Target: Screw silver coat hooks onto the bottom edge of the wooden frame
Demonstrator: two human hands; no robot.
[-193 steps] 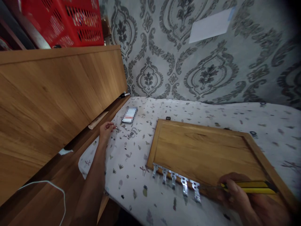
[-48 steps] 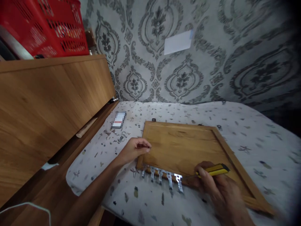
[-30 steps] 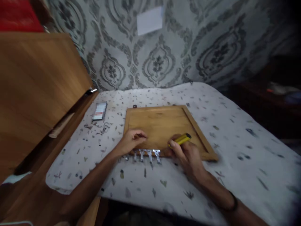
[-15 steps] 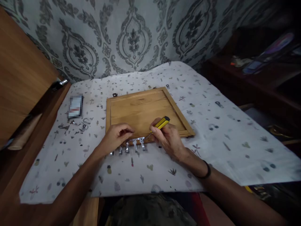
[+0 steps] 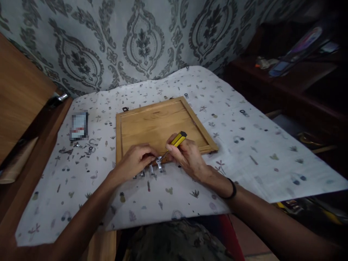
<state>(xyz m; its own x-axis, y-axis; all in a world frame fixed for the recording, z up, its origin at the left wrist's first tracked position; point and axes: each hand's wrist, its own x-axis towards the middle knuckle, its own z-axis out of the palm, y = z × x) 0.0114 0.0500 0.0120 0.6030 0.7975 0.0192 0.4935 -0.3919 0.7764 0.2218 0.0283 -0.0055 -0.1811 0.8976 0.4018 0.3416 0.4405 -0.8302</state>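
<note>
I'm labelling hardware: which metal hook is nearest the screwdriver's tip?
The rightmost metal hook at the near edge of the wooden panel: the screwdriver points at its upper end; the other hooks sit farther left.

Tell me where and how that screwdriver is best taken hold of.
Probably by its thick yellow-and-black handle, from the near right, where the right hand holds it. The handle tilts up and rightward; the thin shaft slopes down-left toward a metal hook at the near edge of the wooden panel.
</note>
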